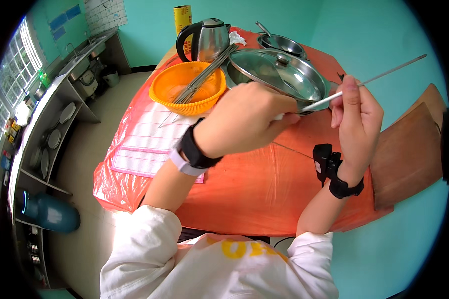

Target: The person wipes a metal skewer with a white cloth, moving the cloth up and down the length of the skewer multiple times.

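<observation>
A thin metal skewer [391, 70] slants up to the right, its pointed end beyond my right hand [359, 108], whose thumb and fingers pinch it. A white section, perhaps cloth or tissue, lies along its lower part between the hands. My left hand [252, 116] is closed around something white at that lower end; the fingers hide most of it. Behind my hands a steel pan [329, 88] stands with a glass lid [260, 67] resting tilted on it. To the left, a bundle of metal skewers [205, 74] leans across an orange plastic basket [157, 91].
A pink-striped cloth [142, 149] lies on the red plastic-covered table [239, 194]. An electric kettle [211, 39] and a yellow roll [182, 17] stand at the back left, smaller steel pans [284, 45] at the back right. Brown boards [408, 157] are at the right edge.
</observation>
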The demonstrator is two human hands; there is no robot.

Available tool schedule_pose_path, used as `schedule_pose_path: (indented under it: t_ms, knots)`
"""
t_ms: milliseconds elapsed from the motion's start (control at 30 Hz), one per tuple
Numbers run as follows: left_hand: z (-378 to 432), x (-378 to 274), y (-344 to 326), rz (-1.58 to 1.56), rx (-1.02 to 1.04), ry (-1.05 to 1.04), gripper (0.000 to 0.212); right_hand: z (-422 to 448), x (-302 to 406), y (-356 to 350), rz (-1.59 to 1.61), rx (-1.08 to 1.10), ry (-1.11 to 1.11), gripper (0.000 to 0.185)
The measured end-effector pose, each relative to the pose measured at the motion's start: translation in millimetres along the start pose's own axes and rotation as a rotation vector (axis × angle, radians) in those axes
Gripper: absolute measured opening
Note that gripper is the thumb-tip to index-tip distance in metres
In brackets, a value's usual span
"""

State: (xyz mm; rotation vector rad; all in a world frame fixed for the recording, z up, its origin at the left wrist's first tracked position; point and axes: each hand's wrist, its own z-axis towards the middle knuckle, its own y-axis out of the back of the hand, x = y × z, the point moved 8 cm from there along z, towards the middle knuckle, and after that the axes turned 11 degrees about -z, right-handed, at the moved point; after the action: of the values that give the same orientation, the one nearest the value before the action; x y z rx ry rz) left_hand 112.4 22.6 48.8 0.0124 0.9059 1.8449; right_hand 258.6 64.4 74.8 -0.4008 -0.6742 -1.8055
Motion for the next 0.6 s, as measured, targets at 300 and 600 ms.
schedule_pose_path:
  t_ms: [300,600]
  knots:
    - [-35,115,118,0.438,0.082,0.527,0.016,-1,18,44,0.125,0.047,0.071,0.032]
    - [-80,258,96,0.509,0.468,0.978,0.021,-14,31,63,0.19,0.039,0.109,0.021]
